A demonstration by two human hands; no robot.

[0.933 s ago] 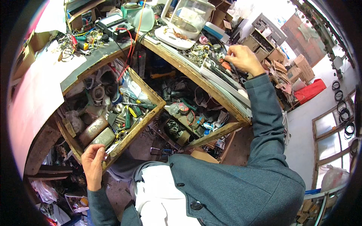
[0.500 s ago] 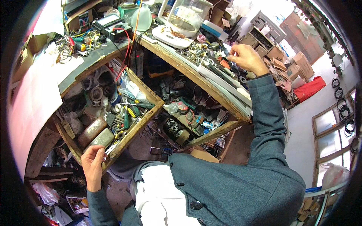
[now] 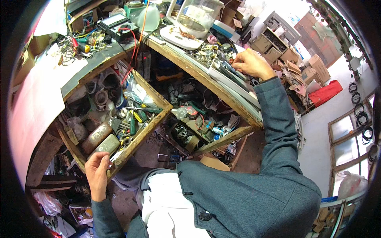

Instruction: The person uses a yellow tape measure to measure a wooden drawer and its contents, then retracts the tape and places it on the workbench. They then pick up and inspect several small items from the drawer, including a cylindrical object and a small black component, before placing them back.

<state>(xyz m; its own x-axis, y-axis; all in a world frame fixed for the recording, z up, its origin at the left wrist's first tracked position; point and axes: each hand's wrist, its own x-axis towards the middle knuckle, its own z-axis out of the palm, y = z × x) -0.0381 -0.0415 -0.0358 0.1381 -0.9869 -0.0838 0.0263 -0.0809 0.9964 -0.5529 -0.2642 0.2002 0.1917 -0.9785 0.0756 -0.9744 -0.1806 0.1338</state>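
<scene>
My left hand [image 3: 97,168] is at the near left corner of an open wooden drawer [image 3: 139,143], its fingers closed at the rim. Inside the drawer lie a green-handled tool [image 3: 133,125], a rounded rusty tin [image 3: 97,138] and a paler tin [image 3: 107,146]. On the bench at the upper right, my right hand [image 3: 254,64] reaches down, fingers bent, over a long white tray [image 3: 224,78] of dark hand tools. Its fingertips are among the tools near a small orange piece, and what they grip is hidden.
A second open wooden compartment [image 3: 226,141] holds wires and parts. Along the bench stand a black meter [image 3: 118,27] with red leads, a pale translucent bottle [image 3: 149,20] and a clear-walled appliance on a white base [image 3: 180,39]. Cardboard boxes [image 3: 315,68] are stacked at the right.
My right hand has moved a little left and lower over the tool tray, its fingers more bent. My left hand has stayed at the drawer corner.
</scene>
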